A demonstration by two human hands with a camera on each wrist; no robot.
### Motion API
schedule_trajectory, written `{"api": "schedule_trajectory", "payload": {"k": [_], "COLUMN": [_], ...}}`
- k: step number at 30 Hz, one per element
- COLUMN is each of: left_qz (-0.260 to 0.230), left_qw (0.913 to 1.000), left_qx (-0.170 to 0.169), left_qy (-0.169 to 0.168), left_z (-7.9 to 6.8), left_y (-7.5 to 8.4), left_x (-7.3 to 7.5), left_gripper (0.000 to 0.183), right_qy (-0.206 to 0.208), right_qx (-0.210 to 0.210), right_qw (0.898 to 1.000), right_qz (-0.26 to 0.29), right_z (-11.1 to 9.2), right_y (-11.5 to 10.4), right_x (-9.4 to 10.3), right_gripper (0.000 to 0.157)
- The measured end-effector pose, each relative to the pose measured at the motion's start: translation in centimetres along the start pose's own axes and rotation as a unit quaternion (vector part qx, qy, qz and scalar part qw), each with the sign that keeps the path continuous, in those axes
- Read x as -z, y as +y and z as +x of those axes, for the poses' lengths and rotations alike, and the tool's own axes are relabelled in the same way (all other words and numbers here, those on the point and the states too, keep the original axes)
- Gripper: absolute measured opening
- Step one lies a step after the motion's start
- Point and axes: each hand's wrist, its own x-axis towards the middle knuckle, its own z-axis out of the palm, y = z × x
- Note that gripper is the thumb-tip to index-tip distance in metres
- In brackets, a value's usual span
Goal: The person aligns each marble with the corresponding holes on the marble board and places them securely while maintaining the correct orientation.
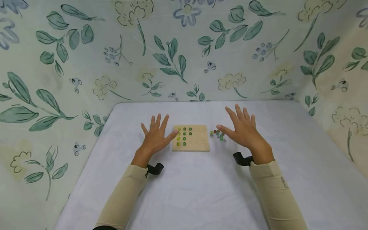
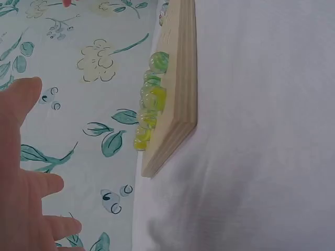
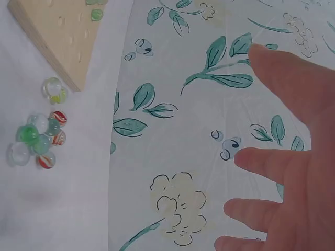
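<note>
Probably partway through filling a wooden board (image 1: 199, 148) with marbles (image 1: 184, 139); between placements, with third column half filled. Located just right of the fingers of the left hand (image 1: 154, 139). Next likely calls for closing the fingers of the right hand (image 1: 246, 131) on one of the loose marbles (image 1: 221, 139), lying just left of them, then seating in a free hole (image 1: 202, 139). Hard to count those, partly hidden there. Posed with both hands over the bench (image 1: 189, 188), backs up, fingers spread apart, gripping nothing.

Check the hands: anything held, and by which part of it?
Nothing is held. Left hand, fingers spread, is near the wooden board; right hand, fingers spread, is near the loose marbles.
</note>
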Motion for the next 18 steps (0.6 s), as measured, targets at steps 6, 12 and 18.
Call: {"api": "schedule_trajectory", "payload": {"k": [6, 12, 18], "left_qz": [-0.067, -0.095, -0.126], "left_qw": [0.9973, 0.994, 0.9888], "left_qx": [-0.011, -0.013, -0.033], "left_qy": [-0.027, -0.054, -0.072], "left_z": [0.2, 0.3, 0.5], "left_y": [-0.5, -0.7, -1.1], "left_x": [-1.2, -1.9, -2.5], "left_gripper": [0.089, 0.096, 0.099], "right_qy": [-0.018, -0.048, -0.054], "right_qx": [0.014, 0.009, 0.005], "right_qw": [0.999, 0.997, 0.996], "right_qz": [0.028, 0.053, 0.069], "right_z": [0.1, 0.4, 0.8], "right_y": [0.3, 0.8, 1.6], "right_x": [-0.1, -0.4, -0.9], "right_gripper": [0.085, 0.086, 0.087]}}
